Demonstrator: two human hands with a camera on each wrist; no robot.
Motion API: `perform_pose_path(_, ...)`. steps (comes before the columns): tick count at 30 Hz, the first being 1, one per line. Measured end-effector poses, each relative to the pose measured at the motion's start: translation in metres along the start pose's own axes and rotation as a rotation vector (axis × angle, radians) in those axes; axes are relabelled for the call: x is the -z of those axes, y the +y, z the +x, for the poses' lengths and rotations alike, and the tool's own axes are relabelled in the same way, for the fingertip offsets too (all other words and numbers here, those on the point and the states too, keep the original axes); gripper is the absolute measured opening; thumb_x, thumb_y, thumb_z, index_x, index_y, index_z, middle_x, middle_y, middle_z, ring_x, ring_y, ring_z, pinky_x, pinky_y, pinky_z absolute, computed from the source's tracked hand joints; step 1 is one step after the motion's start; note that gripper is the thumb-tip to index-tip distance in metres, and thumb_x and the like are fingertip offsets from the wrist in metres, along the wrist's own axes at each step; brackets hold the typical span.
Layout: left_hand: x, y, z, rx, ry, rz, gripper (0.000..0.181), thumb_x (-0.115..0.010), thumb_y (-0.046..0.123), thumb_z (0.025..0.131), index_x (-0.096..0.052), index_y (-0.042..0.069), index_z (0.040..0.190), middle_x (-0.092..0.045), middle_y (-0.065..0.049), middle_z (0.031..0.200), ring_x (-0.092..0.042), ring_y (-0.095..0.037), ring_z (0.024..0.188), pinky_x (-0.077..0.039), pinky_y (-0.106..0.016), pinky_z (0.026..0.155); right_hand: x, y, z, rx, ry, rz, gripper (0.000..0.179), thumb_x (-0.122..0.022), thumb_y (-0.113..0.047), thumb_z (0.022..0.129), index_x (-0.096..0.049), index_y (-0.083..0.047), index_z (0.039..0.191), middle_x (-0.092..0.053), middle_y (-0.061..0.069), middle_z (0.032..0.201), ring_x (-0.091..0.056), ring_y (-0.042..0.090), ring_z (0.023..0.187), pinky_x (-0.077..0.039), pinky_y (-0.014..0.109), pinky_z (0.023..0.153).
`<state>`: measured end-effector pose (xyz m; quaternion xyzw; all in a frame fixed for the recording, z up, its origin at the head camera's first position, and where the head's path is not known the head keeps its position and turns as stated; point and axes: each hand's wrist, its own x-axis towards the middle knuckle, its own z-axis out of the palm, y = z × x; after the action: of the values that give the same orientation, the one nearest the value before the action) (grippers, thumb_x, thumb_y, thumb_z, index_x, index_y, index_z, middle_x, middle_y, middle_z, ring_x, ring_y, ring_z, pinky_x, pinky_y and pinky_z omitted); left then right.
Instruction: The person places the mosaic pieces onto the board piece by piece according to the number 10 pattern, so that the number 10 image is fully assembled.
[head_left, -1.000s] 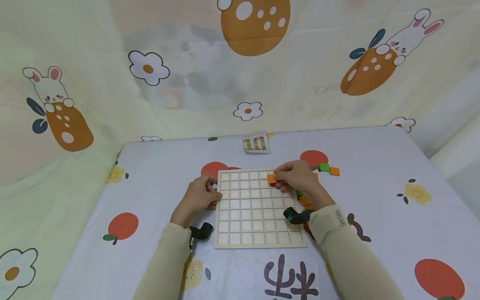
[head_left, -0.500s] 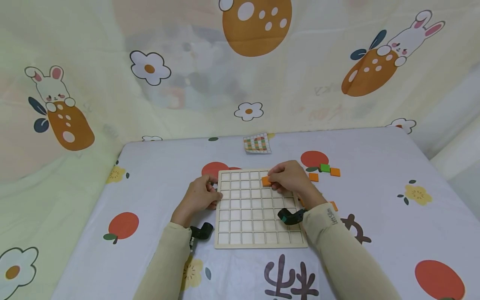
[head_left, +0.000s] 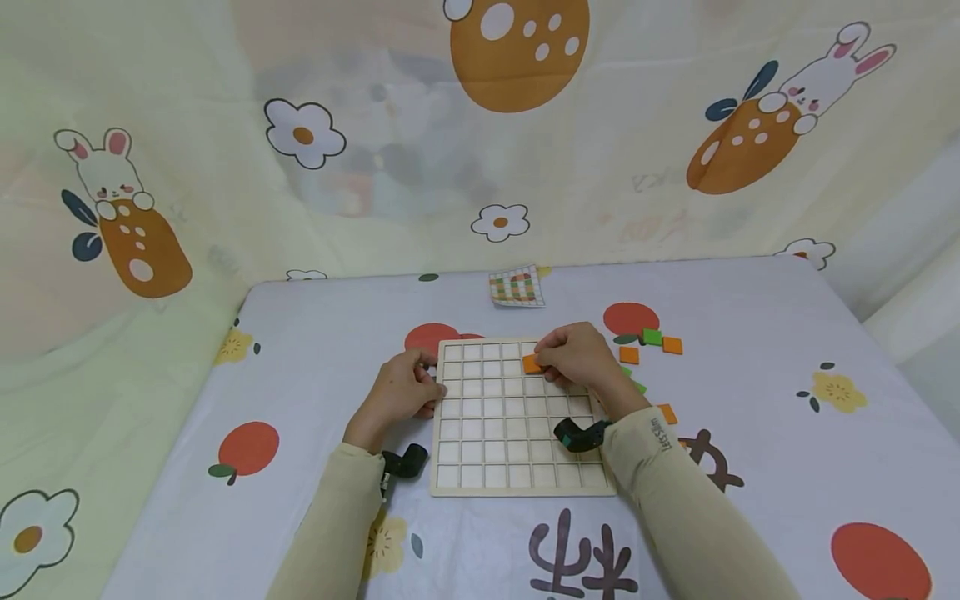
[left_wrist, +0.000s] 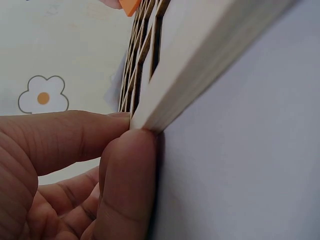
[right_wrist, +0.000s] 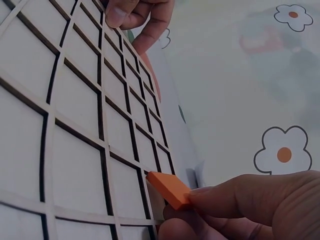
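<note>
A pale wooden grid board with bare square cells lies on the table. My left hand grips its left edge; in the left wrist view the thumb and index finger pinch the rim. Over the far part of the board, right of its middle, my right hand pinches a small orange square tile. The right wrist view shows that orange tile tilted between thumb and fingers, one corner right at a cell's divider. The right hand's other fingers are partly hidden.
Loose tiles lie right of the board, among them a green tile and orange tiles, some partly hidden by the right arm. Behind the board lies a paper card with a coloured checked pattern. A printed cloth wall stands behind the table.
My right hand has shifted left with the orange tile, then stayed nearly still over the last half second. More loose tiles show beside the board. The left hand keeps its grip.
</note>
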<state>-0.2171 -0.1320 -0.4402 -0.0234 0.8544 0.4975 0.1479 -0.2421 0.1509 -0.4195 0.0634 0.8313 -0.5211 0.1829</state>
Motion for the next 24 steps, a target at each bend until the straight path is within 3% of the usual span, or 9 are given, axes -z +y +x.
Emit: perform_pose_path(24, -0.0005, -0.0012, 0.0009, -0.008, 0.001, -0.007, 0.041, -0.079, 0.003, 0.089, -0.060, 0.002, 0.125, -0.060, -0.011, 0.088, -0.067, -0.018, 0.062, -0.061, -0.030, 0.058, -0.0016, 0.0011, -0.0012, 0.019, 0.012, -0.021, 0.015, -0.070, -0.013, 0.098, -0.072, -0.001, 0.108, -0.073, 0.012, 0.091, -0.065, 0.018, 0.070, -0.058, 0.027, 0.062)
